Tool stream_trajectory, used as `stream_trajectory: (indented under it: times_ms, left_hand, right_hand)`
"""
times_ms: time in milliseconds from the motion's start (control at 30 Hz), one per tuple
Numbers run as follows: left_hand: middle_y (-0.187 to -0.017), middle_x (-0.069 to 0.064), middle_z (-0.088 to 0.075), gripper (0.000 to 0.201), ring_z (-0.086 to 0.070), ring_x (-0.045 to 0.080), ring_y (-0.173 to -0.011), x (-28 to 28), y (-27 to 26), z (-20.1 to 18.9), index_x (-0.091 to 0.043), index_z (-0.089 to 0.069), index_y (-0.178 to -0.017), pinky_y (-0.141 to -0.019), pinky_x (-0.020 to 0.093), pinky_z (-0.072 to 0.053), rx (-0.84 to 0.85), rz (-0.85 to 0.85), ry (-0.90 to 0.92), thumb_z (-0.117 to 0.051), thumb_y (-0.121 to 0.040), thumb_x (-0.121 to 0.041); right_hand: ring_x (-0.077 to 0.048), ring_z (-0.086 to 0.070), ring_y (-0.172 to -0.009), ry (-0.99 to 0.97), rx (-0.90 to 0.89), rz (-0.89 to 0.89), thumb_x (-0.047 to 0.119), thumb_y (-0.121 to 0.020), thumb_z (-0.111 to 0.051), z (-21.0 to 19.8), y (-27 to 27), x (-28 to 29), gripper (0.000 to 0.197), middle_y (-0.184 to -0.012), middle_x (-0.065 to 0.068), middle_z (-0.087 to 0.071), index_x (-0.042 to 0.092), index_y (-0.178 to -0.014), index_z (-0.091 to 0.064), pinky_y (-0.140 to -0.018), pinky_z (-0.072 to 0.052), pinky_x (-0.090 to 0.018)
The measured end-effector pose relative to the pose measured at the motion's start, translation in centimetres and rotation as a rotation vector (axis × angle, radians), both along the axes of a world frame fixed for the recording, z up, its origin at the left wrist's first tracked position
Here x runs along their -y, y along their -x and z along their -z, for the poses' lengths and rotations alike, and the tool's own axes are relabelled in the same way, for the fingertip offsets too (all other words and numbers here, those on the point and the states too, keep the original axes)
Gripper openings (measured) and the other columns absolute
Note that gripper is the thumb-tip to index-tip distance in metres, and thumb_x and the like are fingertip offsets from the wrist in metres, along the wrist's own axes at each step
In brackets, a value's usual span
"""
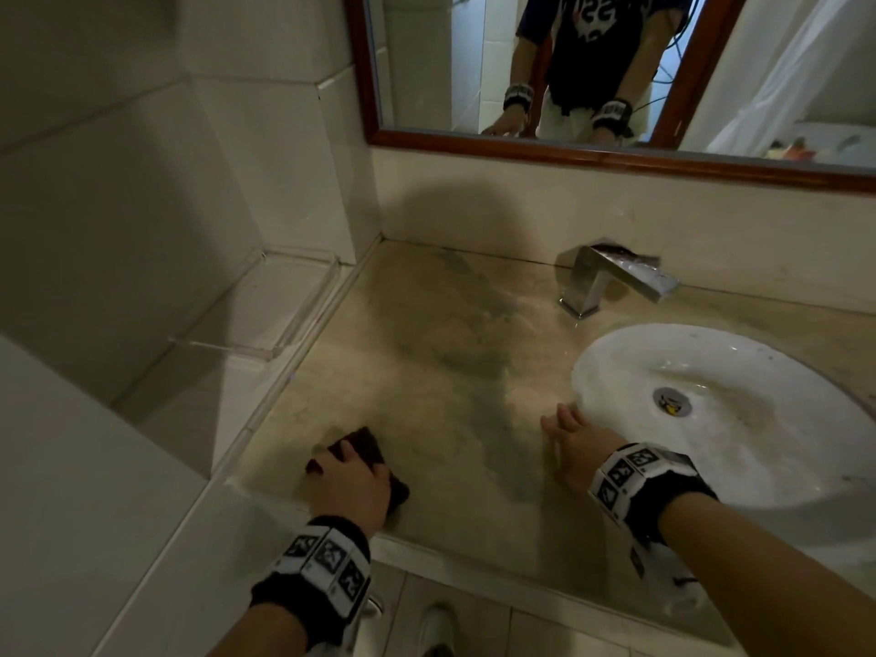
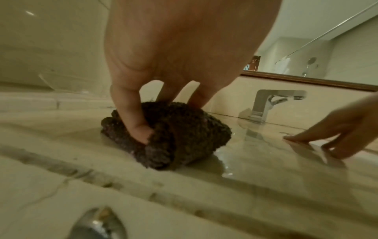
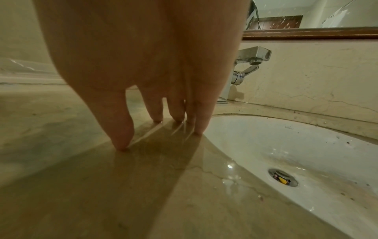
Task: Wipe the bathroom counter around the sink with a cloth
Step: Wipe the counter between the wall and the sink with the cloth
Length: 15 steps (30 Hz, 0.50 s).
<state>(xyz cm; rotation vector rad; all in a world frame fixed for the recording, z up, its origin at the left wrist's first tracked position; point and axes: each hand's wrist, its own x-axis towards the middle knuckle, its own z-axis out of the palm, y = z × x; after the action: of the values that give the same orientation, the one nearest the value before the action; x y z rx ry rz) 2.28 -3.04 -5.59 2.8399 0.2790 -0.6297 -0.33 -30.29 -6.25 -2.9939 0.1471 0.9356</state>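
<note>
A dark bunched cloth (image 1: 367, 445) (image 2: 175, 129) lies on the beige marble counter (image 1: 436, 372) near its front left corner. My left hand (image 1: 353, 486) (image 2: 163, 103) grips it from above, thumb and fingers curled into the folds, pressing it onto the wet stone. My right hand (image 1: 571, 443) (image 3: 161, 126) (image 2: 331, 134) rests on straight fingertips on the counter, just left of the white sink's rim (image 1: 580, 367) (image 3: 214, 122), holding nothing.
A chrome faucet (image 1: 611, 277) (image 2: 272, 103) (image 3: 245, 64) stands behind the sink by the back wall. A clear acrylic shelf (image 1: 284, 310) juts from the left tiled wall. A wood-framed mirror (image 1: 592, 154) hangs above. Water drops lie near the sink.
</note>
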Motion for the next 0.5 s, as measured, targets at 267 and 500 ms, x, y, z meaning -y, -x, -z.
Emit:
stream_trajectory:
  times_ms: [267, 500]
  left_hand:
    - [-0.151, 0.022, -0.014, 0.06, -0.031, 0.034, -0.136, 6.7, 3.8, -1.5, -0.004, -0.013, -0.148, -0.113, 0.038, -0.033, -0.065, 0.251, -0.02, -0.031, -0.1, -0.035]
    - [-0.132, 0.023, -0.054, 0.039, -0.058, 0.033, -0.116, 6.6, -0.3, -2.2, 0.003, -0.054, -0.126, -0.091, 0.031, -0.047, -0.154, 0.329, 0.282, -0.036, -0.101, -0.022]
  right_hand:
    - [-0.028, 0.001, -0.147, 0.017, -0.036, -0.003, 0.028, -0.091, -0.051, -0.3, -0.2, -0.1, 0.078, -0.158, -0.012, 0.007, 0.02, -0.15, 0.0, -0.119, -0.011, -0.04]
    - [-0.021, -0.016, -0.145, -0.268, 0.126, -0.081, 0.058, -0.094, -0.019, -2.4, 0.8, -3.7, 0.066, -0.159, -0.002, -0.011, 0.022, -0.149, -0.017, -0.117, -0.019, -0.033]
